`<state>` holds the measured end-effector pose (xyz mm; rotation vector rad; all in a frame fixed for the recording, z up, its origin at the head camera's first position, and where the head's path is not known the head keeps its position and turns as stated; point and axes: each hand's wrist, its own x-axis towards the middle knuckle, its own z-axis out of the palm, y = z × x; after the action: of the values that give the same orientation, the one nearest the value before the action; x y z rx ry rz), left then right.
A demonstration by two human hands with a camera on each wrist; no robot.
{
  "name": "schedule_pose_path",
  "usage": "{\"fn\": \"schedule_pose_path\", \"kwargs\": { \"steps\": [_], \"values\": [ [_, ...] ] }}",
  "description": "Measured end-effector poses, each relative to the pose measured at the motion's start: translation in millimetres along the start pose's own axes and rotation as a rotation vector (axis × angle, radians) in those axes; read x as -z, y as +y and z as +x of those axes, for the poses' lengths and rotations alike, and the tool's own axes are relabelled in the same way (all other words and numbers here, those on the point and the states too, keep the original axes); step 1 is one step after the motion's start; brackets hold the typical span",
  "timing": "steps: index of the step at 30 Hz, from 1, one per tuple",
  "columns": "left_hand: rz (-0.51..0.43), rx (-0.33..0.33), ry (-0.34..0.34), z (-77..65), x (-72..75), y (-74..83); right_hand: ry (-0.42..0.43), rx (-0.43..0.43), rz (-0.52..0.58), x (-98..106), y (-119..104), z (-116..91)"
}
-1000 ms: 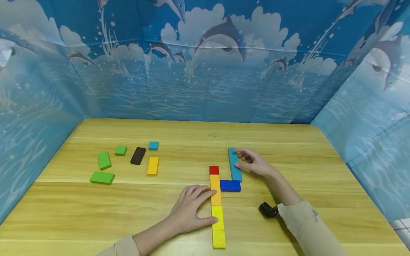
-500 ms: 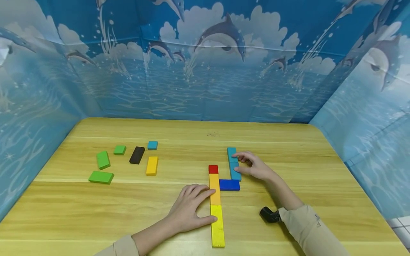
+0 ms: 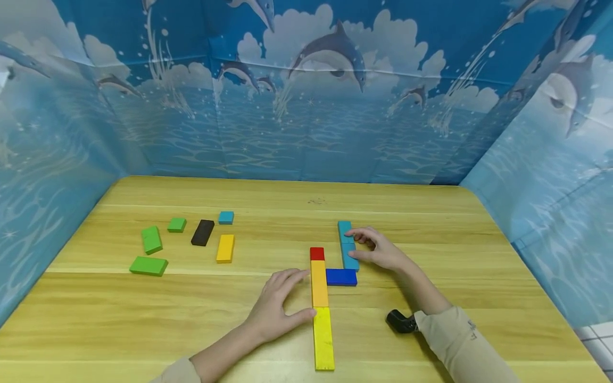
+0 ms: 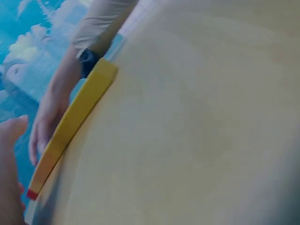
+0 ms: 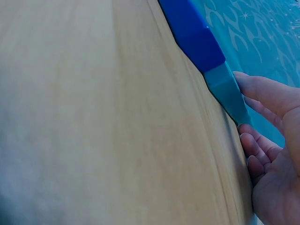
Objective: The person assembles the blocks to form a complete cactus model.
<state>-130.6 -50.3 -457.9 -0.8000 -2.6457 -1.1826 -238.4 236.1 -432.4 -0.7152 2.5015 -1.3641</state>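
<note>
A column of flat blocks runs toward the front edge: a small red block (image 3: 317, 254), an orange block (image 3: 319, 283) and a yellow block (image 3: 323, 339). From its right side a dark blue block (image 3: 341, 277) sticks out, with two light blue blocks (image 3: 344, 229) end to end behind it. My left hand (image 3: 273, 308) is beside the column, fingers spread, the thumb tip right at the yellow block's left edge. With bent fingers, my right hand (image 3: 380, 251) touches the light blue blocks from the right; its thumb lies along one in the right wrist view.
At the left lie several loose blocks: green ones (image 3: 149, 266), a black one (image 3: 203, 233), an orange-yellow one (image 3: 225, 249) and a small light blue one (image 3: 226, 217). A black strap-like piece (image 3: 401, 322) shows at the right cuff. A dolphin-printed curtain (image 3: 306, 133) surrounds the table.
My left hand has come off the orange and yellow blocks and drawn slightly left. My right hand slid a little nearer along the light blue blocks, then stayed. The blocks keep their layout.
</note>
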Motion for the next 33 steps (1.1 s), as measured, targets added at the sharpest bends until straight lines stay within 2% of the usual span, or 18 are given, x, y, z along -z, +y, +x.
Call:
{"fn": "schedule_pose_path", "kwargs": {
  "steps": [3,7,10,12,15,19,25,29,33],
  "values": [
    [-0.053,0.010,0.124,5.0,14.0,-10.7,-0.006,-0.008,-0.005,0,-11,-2],
    [0.017,0.042,0.250,14.3,47.8,-37.2,-0.009,-0.020,-0.024,0,-21,-4],
    [0.090,0.081,0.284,16.3,77.1,-62.2,-0.012,-0.016,-0.037,0,-23,-4],
    [0.144,0.114,0.264,14.8,94.5,-77.4,-0.012,-0.015,-0.039,0,-25,-4],
    [0.215,0.153,0.187,11.2,114.4,-95.6,-0.011,-0.014,-0.037,0,-25,-4],
    [0.272,0.178,0.072,8.1,129.1,-111.5,-0.009,-0.012,-0.046,0,-24,-4],
    [0.323,0.158,-0.025,8.1,135.9,-121.1,-0.003,0.002,-0.038,-1,-10,-1],
    [0.350,0.143,-0.053,8.9,136.9,-122.9,0.003,-0.005,-0.044,-2,5,1],
    [0.365,0.136,-0.059,9.4,136.9,-122.3,0.002,0.001,-0.027,-1,10,2]
  ]
}}
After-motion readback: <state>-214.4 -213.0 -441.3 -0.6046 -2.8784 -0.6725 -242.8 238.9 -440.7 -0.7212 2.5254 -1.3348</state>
